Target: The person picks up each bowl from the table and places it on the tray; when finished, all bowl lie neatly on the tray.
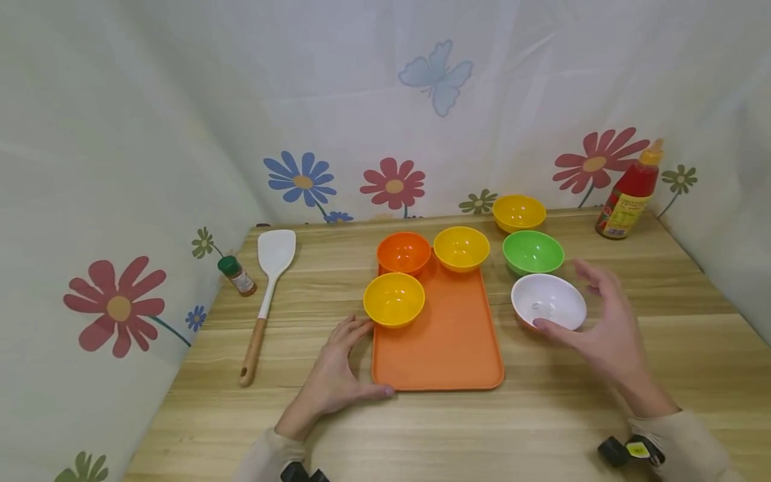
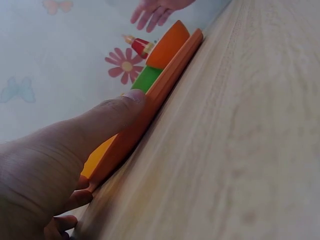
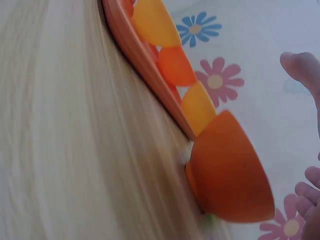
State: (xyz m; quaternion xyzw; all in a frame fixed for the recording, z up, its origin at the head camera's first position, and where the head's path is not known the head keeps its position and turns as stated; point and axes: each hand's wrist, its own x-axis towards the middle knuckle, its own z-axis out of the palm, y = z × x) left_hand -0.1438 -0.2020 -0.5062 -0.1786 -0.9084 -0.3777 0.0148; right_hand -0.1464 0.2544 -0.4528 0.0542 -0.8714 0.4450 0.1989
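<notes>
My left hand [image 1: 334,371] holds the near left corner of an orange tray [image 1: 442,348], thumb along the front edge and fingers against the left side. On the tray are a yellow bowl [image 1: 394,301] at the left, an orange bowl [image 1: 403,253] behind it, and another yellow bowl [image 1: 461,249] at the far right corner. My right hand [image 1: 614,341] is spread over a bowl with a white inside [image 1: 548,298]. Its outside is orange in the right wrist view, where thumb and fingers stand apart from the bowl [image 3: 230,175].
Behind the white-lined bowl stand a green bowl [image 1: 533,252] and a third yellow bowl [image 1: 519,213]. A red sauce bottle [image 1: 629,194] is at the back right. To the left lie a white spatula [image 1: 271,274] with a wooden handle and a green-capped spice jar [image 1: 237,276].
</notes>
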